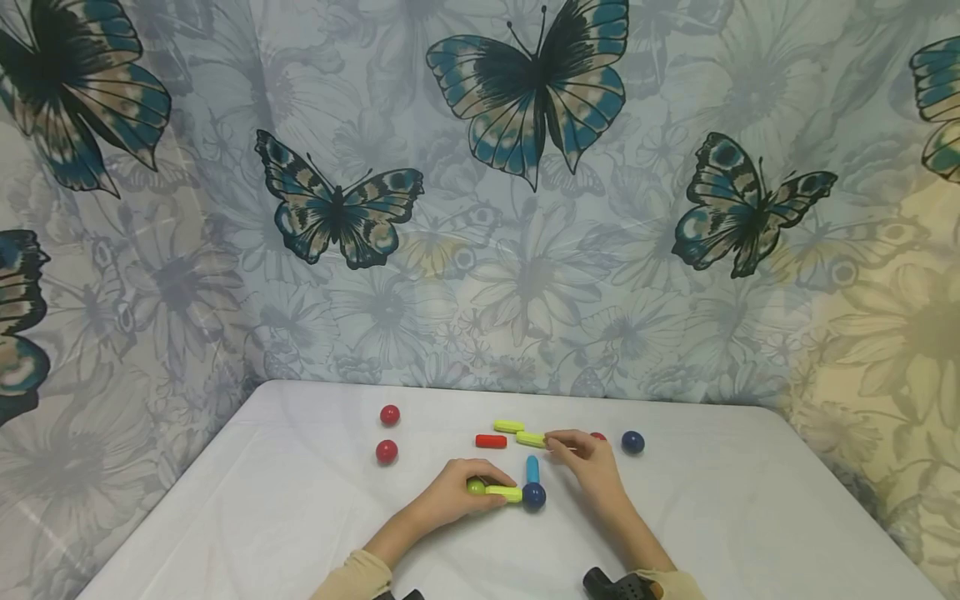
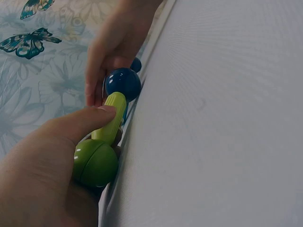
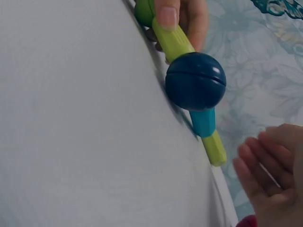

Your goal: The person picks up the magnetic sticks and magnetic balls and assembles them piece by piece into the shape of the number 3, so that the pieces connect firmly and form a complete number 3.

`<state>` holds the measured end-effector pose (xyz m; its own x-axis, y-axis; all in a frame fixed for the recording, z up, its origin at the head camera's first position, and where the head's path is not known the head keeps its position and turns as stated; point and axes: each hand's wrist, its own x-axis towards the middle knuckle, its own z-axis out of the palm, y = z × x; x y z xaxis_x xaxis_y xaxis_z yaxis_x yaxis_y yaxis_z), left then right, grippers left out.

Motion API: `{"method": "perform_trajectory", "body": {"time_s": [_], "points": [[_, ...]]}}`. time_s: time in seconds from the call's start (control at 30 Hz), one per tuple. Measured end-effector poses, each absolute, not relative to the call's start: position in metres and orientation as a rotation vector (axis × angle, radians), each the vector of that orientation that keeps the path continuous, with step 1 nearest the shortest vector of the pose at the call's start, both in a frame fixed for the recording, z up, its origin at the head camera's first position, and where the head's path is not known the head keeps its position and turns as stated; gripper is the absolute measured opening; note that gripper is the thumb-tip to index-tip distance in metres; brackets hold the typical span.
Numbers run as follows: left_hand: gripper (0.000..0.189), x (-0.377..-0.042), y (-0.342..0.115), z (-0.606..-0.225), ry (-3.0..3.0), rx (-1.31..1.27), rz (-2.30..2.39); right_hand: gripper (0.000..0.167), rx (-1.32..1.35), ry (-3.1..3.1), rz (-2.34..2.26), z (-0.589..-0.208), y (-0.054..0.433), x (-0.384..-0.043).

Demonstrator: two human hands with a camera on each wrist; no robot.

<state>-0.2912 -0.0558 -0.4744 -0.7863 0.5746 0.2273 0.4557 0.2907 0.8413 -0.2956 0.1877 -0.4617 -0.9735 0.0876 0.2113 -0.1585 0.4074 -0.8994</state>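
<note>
- The person's left hand (image 1: 456,485) pinches a yellow-green stick (image 1: 503,493) between thumb and fingers, closed snugly on it, around the middle of the white surface (image 1: 262,525) from left to right.
- That stick has a green ball (image 1: 476,486) at its left end, beside the palm, and a dark blue ball (image 1: 534,497) at its right end.
- From the dark blue ball a light blue stick (image 1: 532,468) points toward the far edge.
- The right hand (image 1: 591,463) is farther out, its fingers loosely bent and parted, gripping nothing; their tips are by the right end of a loose yellow-green stick (image 1: 530,439), and I can't tell whether they touch it.
- Near that one, toward the far edge, lie another yellow-green stick (image 1: 508,426) and a red stick (image 1: 491,441).
- Two red balls (image 1: 389,415) sit toward the far-left corner, one nearer the far edge.
- A third red ball (image 1: 597,436) shows partly behind the right hand, and a second dark blue ball (image 1: 633,442) sits just beyond it, toward the right edge.
</note>
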Motion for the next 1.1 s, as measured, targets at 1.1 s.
{"method": "perform_trajectory", "body": {"time_s": [1.1], "points": [[0.028, -0.294, -0.054, -0.477, 2.403, 0.982, 1.525, 0.043, -0.166, -2.403, 1.447, -0.461, 0.211, -0.295]]}}
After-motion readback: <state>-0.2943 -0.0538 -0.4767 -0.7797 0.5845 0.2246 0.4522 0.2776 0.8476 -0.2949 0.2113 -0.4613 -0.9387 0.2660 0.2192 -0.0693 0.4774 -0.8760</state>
